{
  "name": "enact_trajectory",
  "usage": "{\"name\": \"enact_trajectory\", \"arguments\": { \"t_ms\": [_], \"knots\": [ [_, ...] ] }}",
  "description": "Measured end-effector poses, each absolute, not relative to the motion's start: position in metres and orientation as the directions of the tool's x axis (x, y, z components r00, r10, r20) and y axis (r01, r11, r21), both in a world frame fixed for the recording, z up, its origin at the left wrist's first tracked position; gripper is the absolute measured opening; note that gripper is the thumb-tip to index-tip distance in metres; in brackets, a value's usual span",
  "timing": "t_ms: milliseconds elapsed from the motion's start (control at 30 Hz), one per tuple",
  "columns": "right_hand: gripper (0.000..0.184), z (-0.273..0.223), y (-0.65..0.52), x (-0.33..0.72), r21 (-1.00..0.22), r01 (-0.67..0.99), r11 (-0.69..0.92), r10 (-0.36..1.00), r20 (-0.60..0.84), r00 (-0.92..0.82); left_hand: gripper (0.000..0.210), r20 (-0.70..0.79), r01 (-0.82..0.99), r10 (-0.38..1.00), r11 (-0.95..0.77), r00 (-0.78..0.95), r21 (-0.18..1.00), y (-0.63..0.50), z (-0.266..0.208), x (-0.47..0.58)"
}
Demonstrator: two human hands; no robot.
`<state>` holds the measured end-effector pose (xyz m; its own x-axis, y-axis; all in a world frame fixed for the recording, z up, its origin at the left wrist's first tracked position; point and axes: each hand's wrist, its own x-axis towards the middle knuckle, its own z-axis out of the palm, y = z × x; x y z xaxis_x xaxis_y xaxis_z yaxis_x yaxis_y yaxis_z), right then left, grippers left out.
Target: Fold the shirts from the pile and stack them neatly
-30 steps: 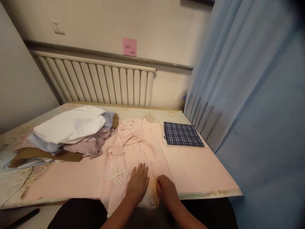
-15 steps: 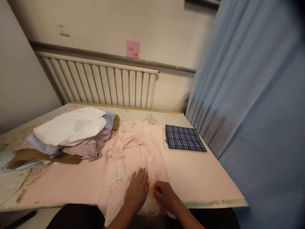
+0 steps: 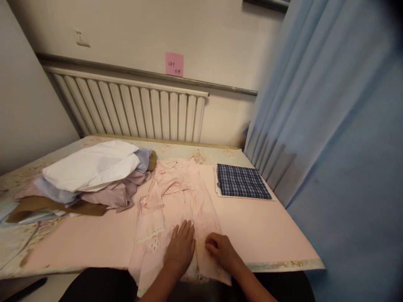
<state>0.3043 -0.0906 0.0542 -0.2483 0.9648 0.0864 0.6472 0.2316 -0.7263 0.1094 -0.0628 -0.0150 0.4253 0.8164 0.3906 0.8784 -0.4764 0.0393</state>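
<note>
A pale pink dress (image 3: 178,205) with lace eyelet trim lies lengthwise in front of me, its collar toward the wall and its lower end at the front edge. One sleeve is folded over its left side. My left hand (image 3: 180,249) rests flat on the lower middle of the dress, fingers stretched out. Just to the right, my right hand (image 3: 221,253) has its fingers curled in a pinch at the right lower panel of the dress. The fingertips are partly hidden, but they appear to hold the fabric.
A heap of crumpled clothes (image 3: 91,167), white on top, lies at the left. Folded dark blue plaid cloth (image 3: 244,181) sits at the right on a pale folded piece. Under the dress is a pink mat (image 3: 264,230). A blue curtain (image 3: 321,126) borders the right; a radiator (image 3: 135,109) stands behind.
My right hand has moved slightly right, and the dress's right lower panel now lies spread further out beside it. My left hand stays flat in nearly the same place.
</note>
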Motion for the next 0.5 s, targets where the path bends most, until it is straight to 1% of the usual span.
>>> {"name": "enact_trajectory", "arguments": {
  "t_ms": [67, 100, 133, 200, 267, 333, 400, 500],
  "knots": [
    [0.016, 0.055, -0.083, 0.314, -0.643, 0.719, 0.264, 0.959, 0.252, -0.126, 0.044, 0.398, 0.877, 0.813, -0.478, 0.424, 0.044, -0.063, -0.015, 0.109],
    [0.018, 0.053, -0.080, 0.318, -0.590, 0.754, 0.289, 0.939, 0.329, -0.102, 0.044, 0.399, 0.876, 0.812, -0.480, 0.426, 0.042, -0.063, -0.015, 0.109],
    [0.021, 0.050, -0.078, 0.323, -0.533, 0.783, 0.322, 0.913, 0.395, -0.107, 0.044, 0.399, 0.876, 0.811, -0.482, 0.429, 0.037, -0.063, -0.015, 0.109],
    [0.028, 0.040, -0.075, 0.329, -0.403, 0.822, 0.403, 0.856, 0.483, -0.183, 0.043, 0.399, 0.875, 0.808, -0.483, 0.434, 0.026, -0.063, -0.014, 0.109],
    [0.035, 0.024, -0.076, 0.333, -0.270, 0.837, 0.475, 0.811, 0.504, -0.298, 0.043, 0.404, 0.877, 0.806, -0.481, 0.433, 0.020, -0.063, -0.014, 0.109],
    [0.042, 0.008, -0.078, 0.335, -0.166, 0.847, 0.505, 0.795, 0.473, -0.381, 0.043, 0.412, 0.878, 0.802, -0.479, 0.431, 0.015, -0.063, -0.014, 0.109],
    [0.046, -0.004, -0.080, 0.337, -0.120, 0.860, 0.495, 0.809, 0.425, -0.406, 0.042, 0.415, 0.878, 0.801, -0.478, 0.432, 0.008, -0.063, -0.014, 0.109],
    [0.050, -0.012, -0.082, 0.338, -0.110, 0.879, 0.463, 0.833, 0.394, -0.389, 0.042, 0.420, 0.878, 0.796, -0.478, 0.436, -0.006, -0.063, -0.015, 0.109]
  ]
}}
